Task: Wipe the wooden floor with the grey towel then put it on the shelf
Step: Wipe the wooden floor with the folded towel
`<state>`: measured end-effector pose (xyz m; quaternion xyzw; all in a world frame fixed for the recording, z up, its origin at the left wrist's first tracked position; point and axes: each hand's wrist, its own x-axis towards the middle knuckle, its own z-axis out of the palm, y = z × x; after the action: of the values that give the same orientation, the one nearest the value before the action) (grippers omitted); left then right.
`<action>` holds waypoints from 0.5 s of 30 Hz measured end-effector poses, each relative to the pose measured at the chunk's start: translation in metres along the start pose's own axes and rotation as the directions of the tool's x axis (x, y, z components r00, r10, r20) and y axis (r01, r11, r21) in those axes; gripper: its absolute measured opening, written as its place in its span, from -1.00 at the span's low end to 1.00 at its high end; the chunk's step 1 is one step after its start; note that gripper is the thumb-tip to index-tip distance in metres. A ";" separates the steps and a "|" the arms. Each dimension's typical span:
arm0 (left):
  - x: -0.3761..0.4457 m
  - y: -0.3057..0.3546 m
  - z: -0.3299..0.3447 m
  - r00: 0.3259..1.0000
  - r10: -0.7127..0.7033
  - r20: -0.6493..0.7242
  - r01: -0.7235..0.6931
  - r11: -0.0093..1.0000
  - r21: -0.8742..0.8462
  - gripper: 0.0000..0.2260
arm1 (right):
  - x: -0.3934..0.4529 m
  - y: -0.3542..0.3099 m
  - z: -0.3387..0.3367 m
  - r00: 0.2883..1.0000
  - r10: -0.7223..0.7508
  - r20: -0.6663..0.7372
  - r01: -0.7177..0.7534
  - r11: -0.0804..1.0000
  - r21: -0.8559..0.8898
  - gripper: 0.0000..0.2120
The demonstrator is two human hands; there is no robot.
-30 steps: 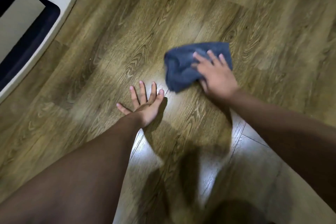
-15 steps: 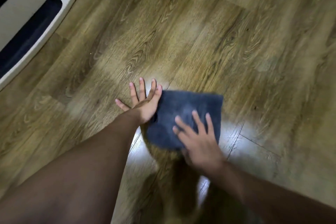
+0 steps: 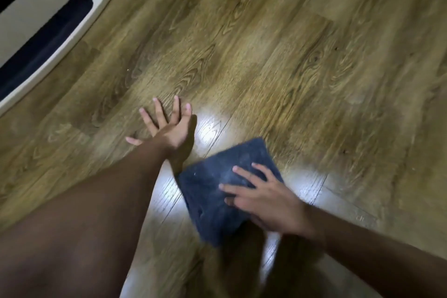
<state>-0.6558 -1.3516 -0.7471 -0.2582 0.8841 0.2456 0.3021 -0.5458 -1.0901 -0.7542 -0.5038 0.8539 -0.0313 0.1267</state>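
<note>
While the person leans low over the wooden floor point(image 3: 278, 51), the head view shows the left hand point(image 3: 167, 126) spread flat on the boards with fingers straight, holding nothing, probably as a prop for body weight. Just beside that wrist lies the grey towel point(image 3: 212, 191), folded into a pad so it slides evenly. The right hand point(image 3: 263, 201) presses it down with straight fingers rather than gripping it.
</note>
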 end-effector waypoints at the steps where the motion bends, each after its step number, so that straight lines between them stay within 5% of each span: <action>1: -0.002 0.002 -0.004 0.999 -0.011 0.031 0.014 0.996 -0.085 -0.22 | 0.009 0.010 -0.005 1.000 0.004 -0.014 -0.004 1.000 0.010 -0.53; 7: 0.007 -0.002 -0.005 0.999 0.028 0.033 -0.027 0.999 -0.044 -0.17 | 0.079 0.107 -0.039 0.965 0.241 -0.103 -0.232 0.968 0.091 -0.54; 11: 0.016 -0.009 -0.003 0.991 0.133 0.025 -0.135 0.989 0.056 -0.15 | 0.145 0.168 -0.064 0.735 0.666 -0.131 -0.606 0.730 0.316 -0.58; 13: 0.016 -0.010 -0.003 0.990 0.142 0.020 -0.143 0.988 0.064 -0.19 | 0.164 0.164 -0.066 0.634 0.763 -0.123 -0.673 0.624 0.397 -0.60; 15: 0.014 -0.010 -0.003 0.990 0.139 0.022 -0.140 0.989 0.056 -0.21 | 0.164 0.136 -0.061 0.622 0.771 -0.138 -0.683 0.621 0.384 -0.61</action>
<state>-0.6607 -1.3650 -0.7570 -0.1846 0.9040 0.2432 0.2994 -0.7524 -1.1704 -0.7507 -0.0745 0.9785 -0.1770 0.0753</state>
